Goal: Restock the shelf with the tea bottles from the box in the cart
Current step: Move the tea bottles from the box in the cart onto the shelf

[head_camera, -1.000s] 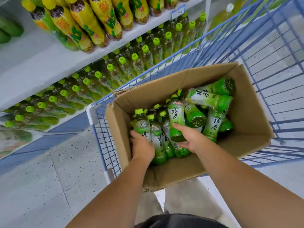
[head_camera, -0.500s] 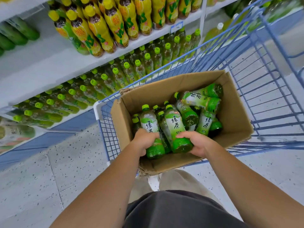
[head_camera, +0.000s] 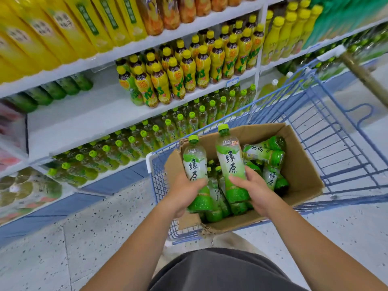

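Grips: 2. Left grip (head_camera: pixel 184 192) holds 1 bottle, the left tea bottle (head_camera: pixel 194 162); right grip (head_camera: pixel 254 190) holds 1 bottle, the right tea bottle (head_camera: pixel 231 160). Held bottles: 2 in total.

Cardboard box (head_camera: pixel 300 164): 1. Blue cart (head_camera: pixel 336 143): 1.

Loose bottles in the box (head_camera: pixel 266 157): at least 6 visible; overlap hides the full count.

Green-capped bottles on the shelf (head_camera: pixel 147 139): well over 20; rows too dense for an exact count.
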Tool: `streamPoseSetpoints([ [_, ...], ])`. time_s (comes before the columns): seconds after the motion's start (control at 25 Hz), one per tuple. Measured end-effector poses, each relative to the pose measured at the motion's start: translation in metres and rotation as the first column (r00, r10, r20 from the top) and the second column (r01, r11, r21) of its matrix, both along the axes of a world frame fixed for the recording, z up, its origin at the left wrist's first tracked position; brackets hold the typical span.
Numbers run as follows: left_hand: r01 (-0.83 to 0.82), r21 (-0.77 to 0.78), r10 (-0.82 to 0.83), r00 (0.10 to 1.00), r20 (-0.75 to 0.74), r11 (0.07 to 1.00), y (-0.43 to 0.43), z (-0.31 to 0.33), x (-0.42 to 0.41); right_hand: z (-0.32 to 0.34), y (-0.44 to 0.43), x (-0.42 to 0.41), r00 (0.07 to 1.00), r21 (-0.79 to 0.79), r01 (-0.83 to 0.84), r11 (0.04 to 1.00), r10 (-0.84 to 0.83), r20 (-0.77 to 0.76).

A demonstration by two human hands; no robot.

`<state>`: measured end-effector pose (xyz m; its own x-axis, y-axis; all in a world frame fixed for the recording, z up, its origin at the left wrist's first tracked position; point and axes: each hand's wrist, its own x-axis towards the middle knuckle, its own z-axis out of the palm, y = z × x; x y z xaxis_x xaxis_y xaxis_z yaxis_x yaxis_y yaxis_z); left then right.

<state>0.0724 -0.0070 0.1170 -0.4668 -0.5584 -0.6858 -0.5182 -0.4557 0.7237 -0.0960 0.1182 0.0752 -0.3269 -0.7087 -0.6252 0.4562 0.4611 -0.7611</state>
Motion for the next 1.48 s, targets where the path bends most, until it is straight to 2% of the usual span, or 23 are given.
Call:
streamPoseSetpoints([
  [0.08,-0.006,-0.030,0.004,0.999,-0.053,1.000,-0.012,0.013,0.020,0.012,-0.013,0.016,0.997,-0.031,-0.036,0.999,0.033,-0.077],
  [0.2,0.006,-0.091,-0.009,0.999,-0.039,0.996,-0.038,0.025,0.059,0.027,-0.039,0.049,0.985,-0.021,-0.058,0.998,0.054,-0.163],
  [0.6,0.047,-0.312,-0.061,0.998,-0.035,0.949,-0.130,0.070,0.216,0.077,-0.129,0.201,0.926,-0.022,0.010,1.000,-0.018,-0.377],
  [0.8,-0.045,-0.361,0.018,0.997,-0.077,0.932,-0.163,0.078,0.269,0.097,-0.175,0.253,0.907,-0.014,-0.046,0.999,0.036,-0.420],
  [0.96,-0.140,-0.366,0.134,0.990,-0.044,0.920,-0.180,0.070,0.297,0.099,-0.212,0.275,0.901,-0.013,-0.132,0.991,0.115,-0.418],
  [1.16,-0.198,-0.414,0.228,0.973,0.026,0.889,-0.226,0.039,0.308,0.065,-0.277,0.280,0.884,0.016,-0.239,0.971,0.224,-0.411],
  [1.48,-0.190,-0.414,0.247,0.965,0.088,0.890,-0.321,-0.043,0.280,-0.022,-0.381,0.246,0.911,0.021,-0.188,0.982,0.183,-0.369],
])
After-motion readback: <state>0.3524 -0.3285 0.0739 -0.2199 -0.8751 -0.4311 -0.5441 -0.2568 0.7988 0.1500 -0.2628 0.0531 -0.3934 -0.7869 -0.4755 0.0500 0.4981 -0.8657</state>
